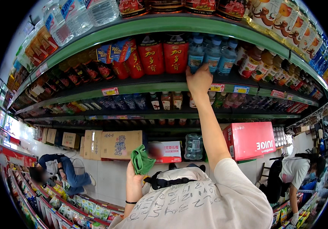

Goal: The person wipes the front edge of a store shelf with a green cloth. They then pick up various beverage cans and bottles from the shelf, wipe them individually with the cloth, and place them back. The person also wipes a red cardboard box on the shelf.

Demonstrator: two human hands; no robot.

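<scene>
My right arm stretches up to a shelf stocked with drinks. There my right hand (pixel 199 81) is closed around the base of a blue plastic bottle (pixel 196 53), thumb on its left side and fingers on its right. A second blue bottle (pixel 212 55) and a third blue bottle (pixel 226 58) stand close to its right, all upright with blue caps. To the left is a large red drink container (pixel 175 55) with yellow lettering. Lower down, near my body, my left hand (pixel 134 174) grips a crumpled green cloth (pixel 143 160).
The green shelf edge (pixel 133 90) carries price tags. Juice bottles (pixel 251 63) line the right side. Below stand a brown carton (pixel 121 145), a red carton (pixel 249 140) and wrapped bottles (pixel 193 147). One person (pixel 70 171) crouches at left; another person (pixel 295 171) bends at right.
</scene>
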